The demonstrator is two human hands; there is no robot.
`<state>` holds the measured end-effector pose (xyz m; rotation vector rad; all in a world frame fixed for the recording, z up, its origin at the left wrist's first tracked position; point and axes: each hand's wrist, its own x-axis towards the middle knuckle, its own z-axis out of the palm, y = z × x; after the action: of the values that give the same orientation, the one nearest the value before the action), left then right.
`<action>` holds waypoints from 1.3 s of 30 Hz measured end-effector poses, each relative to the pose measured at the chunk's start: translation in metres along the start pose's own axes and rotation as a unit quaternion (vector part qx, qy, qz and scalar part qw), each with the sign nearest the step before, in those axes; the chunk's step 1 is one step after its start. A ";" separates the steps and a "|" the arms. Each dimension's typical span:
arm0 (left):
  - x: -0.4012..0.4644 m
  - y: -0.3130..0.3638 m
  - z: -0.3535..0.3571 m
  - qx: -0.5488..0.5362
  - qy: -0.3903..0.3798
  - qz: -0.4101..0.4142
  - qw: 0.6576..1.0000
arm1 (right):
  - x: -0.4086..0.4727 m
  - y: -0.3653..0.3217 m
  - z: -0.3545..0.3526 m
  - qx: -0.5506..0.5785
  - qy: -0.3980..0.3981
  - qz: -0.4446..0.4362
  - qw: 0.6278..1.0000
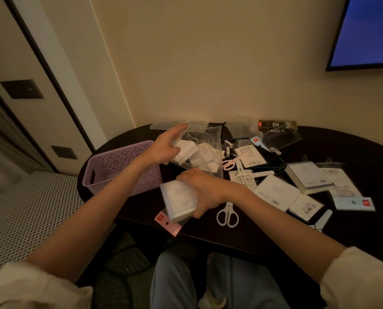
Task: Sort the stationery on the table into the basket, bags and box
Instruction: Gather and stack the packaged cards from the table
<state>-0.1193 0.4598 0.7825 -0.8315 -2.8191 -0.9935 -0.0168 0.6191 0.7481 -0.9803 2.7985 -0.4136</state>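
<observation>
Right hand (205,192) grips a wrapped notepad (179,200); left hand (166,146) holds a clear bag (202,150) of white packets.

Person, seen from above. Sleeves (362,277): cream, loose cloth, pushed up toward the elbows, forearms bare. Trousers (219,284): pale blue-grey, soft folds over both knees. Left hand (163,148) and right hand (202,189): bare, no rings, watch or gloves visible.

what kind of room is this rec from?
Probably a hotel or guest room, not an office: a wall-mounted flat screen, dark switch plates by a door frame, and a small rounded dark wooden table pushed against the wall.
</observation>
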 end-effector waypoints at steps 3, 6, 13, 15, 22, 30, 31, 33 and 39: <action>0.002 -0.002 0.000 -0.006 0.002 0.001 1.000 | -0.027 -0.006 -0.027 0.028 -0.013 0.008 1.000; 0.002 -0.004 0.000 -0.009 -0.001 -0.001 1.000 | -0.047 -0.002 -0.059 0.078 -0.009 0.030 0.996; -0.001 -0.009 0.002 -0.039 -0.016 -0.003 0.999 | -0.058 0.010 -0.095 0.181 0.112 0.082 0.974; -0.003 -0.006 0.003 -0.035 -0.013 -0.005 0.999 | -0.048 0.011 -0.091 0.129 0.138 0.113 0.975; -0.009 -0.001 0.004 -0.010 0.003 0.011 1.000 | -0.003 0.009 -0.074 -0.024 0.208 0.208 0.955; -0.010 -0.009 -0.002 -0.002 0.004 0.006 1.000 | 0.033 0.013 -0.072 -0.133 0.192 0.203 0.951; -0.010 -0.009 -0.002 -0.008 0.001 0.007 1.000 | 0.036 0.014 -0.072 -0.141 0.188 0.195 0.952; -0.009 -0.010 -0.004 -0.019 -0.007 0.011 1.000 | 0.041 0.013 -0.070 -0.163 0.172 0.170 0.956; -0.010 -0.007 -0.005 -0.034 -0.019 0.009 0.999 | 0.060 0.019 -0.068 -0.151 0.155 0.153 0.964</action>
<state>-0.1151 0.4476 0.7808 -0.8897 -2.8175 -1.0890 -0.0899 0.6100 0.8042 -0.5450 3.2985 -0.1059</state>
